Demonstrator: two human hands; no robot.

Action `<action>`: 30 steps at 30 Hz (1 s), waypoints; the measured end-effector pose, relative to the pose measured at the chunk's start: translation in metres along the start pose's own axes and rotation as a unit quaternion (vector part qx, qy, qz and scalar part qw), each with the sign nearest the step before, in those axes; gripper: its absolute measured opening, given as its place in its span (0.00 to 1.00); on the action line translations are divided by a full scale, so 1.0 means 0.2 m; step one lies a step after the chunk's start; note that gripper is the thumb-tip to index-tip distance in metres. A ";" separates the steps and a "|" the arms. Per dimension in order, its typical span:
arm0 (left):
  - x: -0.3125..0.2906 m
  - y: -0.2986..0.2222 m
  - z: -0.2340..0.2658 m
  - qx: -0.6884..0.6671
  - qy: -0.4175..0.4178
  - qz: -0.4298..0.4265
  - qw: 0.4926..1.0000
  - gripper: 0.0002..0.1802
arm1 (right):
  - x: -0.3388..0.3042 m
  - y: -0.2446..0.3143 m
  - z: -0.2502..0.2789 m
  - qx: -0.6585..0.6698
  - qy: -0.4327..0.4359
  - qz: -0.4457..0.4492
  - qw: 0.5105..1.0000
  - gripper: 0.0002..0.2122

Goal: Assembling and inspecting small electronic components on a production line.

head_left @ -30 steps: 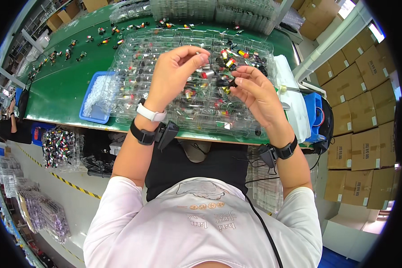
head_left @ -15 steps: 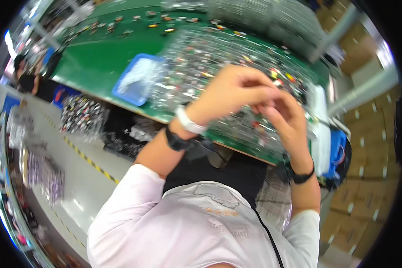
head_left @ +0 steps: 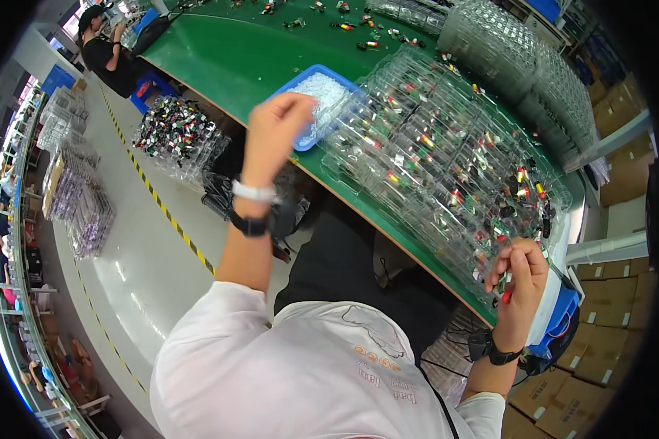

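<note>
Fingers of the left hand (head_left: 274, 132) curl loosely, holding nothing, over the blue tray (head_left: 309, 80); the right hand (head_left: 518, 282) pinches a small red part (head_left: 507, 295) beside clear blister trays (head_left: 447, 161).

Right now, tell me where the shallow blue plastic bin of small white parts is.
In the head view, the blue plastic bin sits upper-centre on the green table, just beyond the left hand and left of the clear plastic trays.

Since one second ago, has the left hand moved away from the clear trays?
Yes. The left hand has left the right hand over the clear trays and swung to the person's left, now beside the blue bin.
</note>
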State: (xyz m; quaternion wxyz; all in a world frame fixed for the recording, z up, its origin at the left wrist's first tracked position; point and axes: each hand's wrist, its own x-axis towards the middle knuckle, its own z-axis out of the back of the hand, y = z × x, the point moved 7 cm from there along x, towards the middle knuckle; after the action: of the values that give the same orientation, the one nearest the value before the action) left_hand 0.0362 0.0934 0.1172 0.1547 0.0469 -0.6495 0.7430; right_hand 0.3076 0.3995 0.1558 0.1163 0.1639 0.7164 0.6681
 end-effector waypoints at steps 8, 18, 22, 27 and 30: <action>0.36 0.50 0.24 0.519 0.108 0.040 0.847 0.15 | -0.04 -0.07 0.00 -0.084 -0.007 0.030 0.996 0.08; 0.48 0.60 0.17 0.645 0.158 0.124 0.737 0.22 | -0.13 -0.08 -0.02 -0.087 0.007 0.057 0.995 0.06; 0.54 0.68 0.17 0.653 0.193 0.122 0.722 0.21 | -0.16 -0.10 0.02 -0.066 0.004 0.040 0.997 0.04; 0.55 0.67 0.22 0.558 0.186 0.132 0.798 0.16 | -0.17 -0.14 0.05 -0.063 0.006 0.057 0.996 0.05; 0.44 0.53 0.25 0.415 0.168 0.146 0.882 0.11 | -0.18 -0.17 0.10 -0.067 -0.029 0.053 0.996 0.05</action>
State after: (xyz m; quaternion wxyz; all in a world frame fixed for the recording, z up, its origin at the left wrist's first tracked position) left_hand -0.0843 0.0483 0.0482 0.1174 -0.1142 -0.2452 0.9555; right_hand 0.3461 0.4015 0.1184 0.1123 0.2123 0.6568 0.7148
